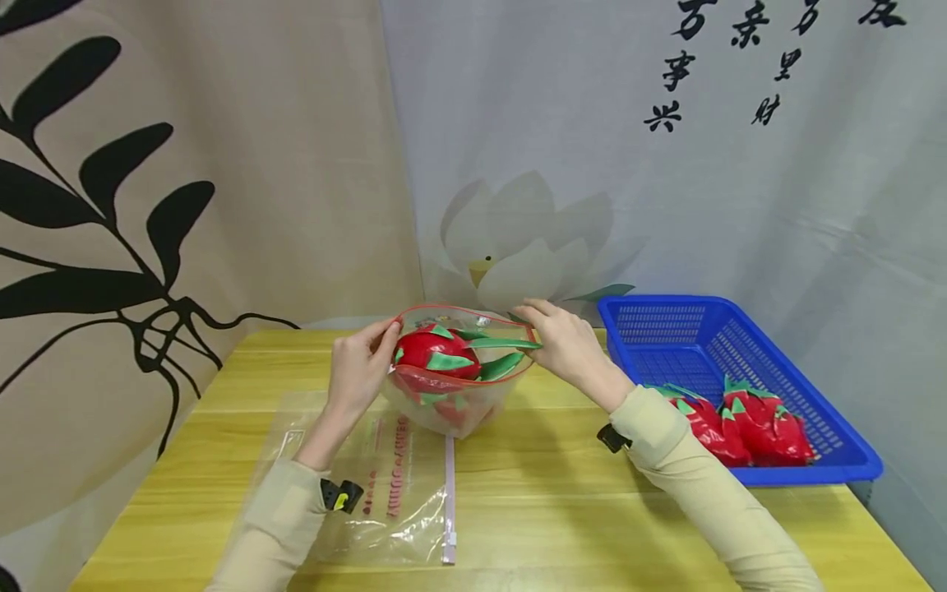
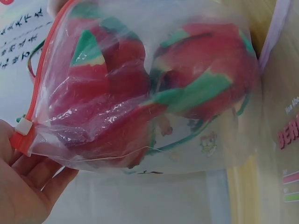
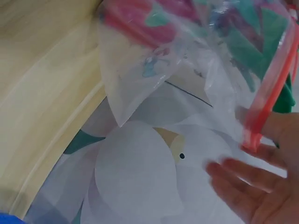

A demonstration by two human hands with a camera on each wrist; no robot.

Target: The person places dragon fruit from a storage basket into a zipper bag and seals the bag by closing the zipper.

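Observation:
A clear plastic zip bag (image 1: 484,407) with a red zip edge is held up over the table, its mouth spread wide. Inside are red dragon-fruit-shaped pieces with green leaf tips; one dragon-fruit piece (image 1: 432,353) fills the mouth, and its long green leaves reach toward the right rim. My left hand (image 1: 358,362) pinches the left corner of the zip edge, beside the white slider (image 2: 24,126). At the opposite end, my right hand (image 1: 565,341) pinches the red edge between thumb and finger, while its other fingers (image 3: 247,173) extend loosely outside the bag.
Flat on the wooden table (image 1: 547,510) lies another clear bag (image 1: 414,526) with a lilac zip strip, partly under my left forearm. A blue basket (image 1: 662,353) at the right holds more red dragon-fruit pieces (image 1: 765,423). Printed curtains (image 1: 311,164) hang behind the table.

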